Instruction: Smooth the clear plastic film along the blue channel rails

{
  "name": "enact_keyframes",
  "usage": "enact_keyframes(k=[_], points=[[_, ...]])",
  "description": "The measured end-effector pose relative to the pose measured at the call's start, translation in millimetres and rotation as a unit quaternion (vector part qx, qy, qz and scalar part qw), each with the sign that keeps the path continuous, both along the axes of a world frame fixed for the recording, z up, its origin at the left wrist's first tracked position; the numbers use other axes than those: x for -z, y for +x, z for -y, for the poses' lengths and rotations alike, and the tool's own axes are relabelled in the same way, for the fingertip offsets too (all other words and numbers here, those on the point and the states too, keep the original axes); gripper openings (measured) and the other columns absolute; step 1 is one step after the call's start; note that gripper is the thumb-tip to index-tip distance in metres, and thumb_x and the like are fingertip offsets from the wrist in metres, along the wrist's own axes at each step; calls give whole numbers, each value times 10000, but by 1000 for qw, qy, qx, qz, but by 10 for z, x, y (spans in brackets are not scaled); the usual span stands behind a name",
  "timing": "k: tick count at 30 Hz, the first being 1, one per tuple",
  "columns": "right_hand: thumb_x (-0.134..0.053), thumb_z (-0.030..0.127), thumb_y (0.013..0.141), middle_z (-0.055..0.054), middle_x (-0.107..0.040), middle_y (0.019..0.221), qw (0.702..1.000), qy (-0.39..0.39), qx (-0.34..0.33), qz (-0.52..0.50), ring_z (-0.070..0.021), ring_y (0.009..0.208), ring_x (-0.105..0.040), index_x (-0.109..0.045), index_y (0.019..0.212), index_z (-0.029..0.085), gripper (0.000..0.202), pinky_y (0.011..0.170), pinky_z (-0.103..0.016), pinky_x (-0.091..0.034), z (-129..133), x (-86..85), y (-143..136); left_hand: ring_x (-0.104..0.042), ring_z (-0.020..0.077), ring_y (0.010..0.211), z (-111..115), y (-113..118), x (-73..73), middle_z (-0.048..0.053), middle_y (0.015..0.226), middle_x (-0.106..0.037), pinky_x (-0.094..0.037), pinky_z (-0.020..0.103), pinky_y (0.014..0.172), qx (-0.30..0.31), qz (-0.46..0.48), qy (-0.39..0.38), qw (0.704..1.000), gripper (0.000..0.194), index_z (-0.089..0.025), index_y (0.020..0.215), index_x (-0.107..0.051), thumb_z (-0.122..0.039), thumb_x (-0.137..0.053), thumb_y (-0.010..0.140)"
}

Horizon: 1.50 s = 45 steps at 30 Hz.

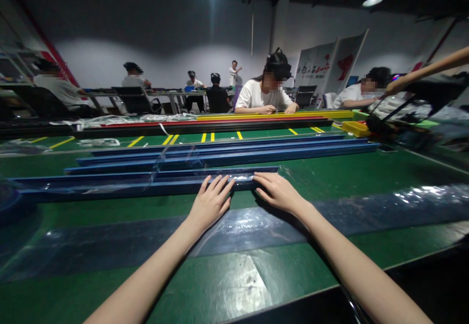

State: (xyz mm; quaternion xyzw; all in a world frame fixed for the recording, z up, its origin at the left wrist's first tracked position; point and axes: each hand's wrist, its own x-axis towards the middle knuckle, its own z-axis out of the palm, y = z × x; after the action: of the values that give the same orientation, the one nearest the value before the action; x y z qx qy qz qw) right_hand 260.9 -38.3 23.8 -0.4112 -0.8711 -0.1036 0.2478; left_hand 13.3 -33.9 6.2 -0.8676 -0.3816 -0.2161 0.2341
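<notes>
My left hand point(212, 199) rests with its fingers apart on the near wall of a long blue plastic channel point(120, 188). My right hand point(278, 191) reaches the channel's right end, fingers stretched out and thumb apart, touching clear plastic film point(242, 179) that lies in the channel. Between the two hands the film shines under the light. More of this film trails leftward along the channel. Under my forearms a wide strip of clear sheet point(252, 228) spreads across the green table point(234, 275).
Several more blue channels point(234, 155) lie behind, with black, red and yellow strips point(271, 116) farther back. A yellow bin point(355, 128) stands at the right. Across the table a person in a white shirt point(252, 94) works; another person's arm point(432, 70) reaches in from the right.
</notes>
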Motion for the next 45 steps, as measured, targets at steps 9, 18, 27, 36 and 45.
enact_keyframes(k=[9, 18, 27, 36, 45], points=[[-352, 300, 901, -65, -663, 792, 977, -2, 212, 24, -174, 783, -576, -630, 748, 170, 343, 735, -295, -366, 9, -157, 208, -505, 276, 1132, 24, 1, -12, 121, 1199, -586, -270, 470, 1036, -79, 21, 15, 997, 369, -157, 1180, -565, -300, -429, 867], [-431, 275, 863, -109, -575, 1216, 999, -39, 17, -27, -200, 1121, -512, -533, 1190, 146, 365, 952, -347, -386, 59, 22, 48, -499, 260, 1128, 12, 231, -99, 125, 1204, -574, -298, 451, 1016, -41, 26, 2, 999, 374, -152, 1189, -539, -307, -433, 866], [-440, 236, 840, -79, -652, 1044, 985, -14, 76, -157, -205, 1005, -573, -615, 999, 194, 240, 894, -390, -425, -138, 16, 525, -500, 216, 1116, -125, 780, -123, 91, 1209, -569, -339, 390, 979, 22, 14, -51, 998, 401, -170, 1247, -469, -291, -430, 866], [-421, 186, 815, -87, -659, 1008, 974, -12, 176, -144, -217, 982, -572, -624, 949, 173, 244, 871, -389, -425, -135, 160, 849, -501, 232, 1118, -86, 740, 39, 87, 1193, -587, -328, 421, 976, -16, 85, -24, 996, 309, -183, 1142, -544, -259, -433, 864], [-472, 287, 840, -79, -639, 1086, 992, -49, 77, -88, -203, 1023, -553, -591, 1075, 183, 284, 905, -371, -400, -26, 126, 517, -498, 246, 1113, -76, 752, 27, 108, 1174, -586, -294, 437, 1007, -42, 116, -18, 992, 315, -148, 1131, -548, -253, -430, 858]])
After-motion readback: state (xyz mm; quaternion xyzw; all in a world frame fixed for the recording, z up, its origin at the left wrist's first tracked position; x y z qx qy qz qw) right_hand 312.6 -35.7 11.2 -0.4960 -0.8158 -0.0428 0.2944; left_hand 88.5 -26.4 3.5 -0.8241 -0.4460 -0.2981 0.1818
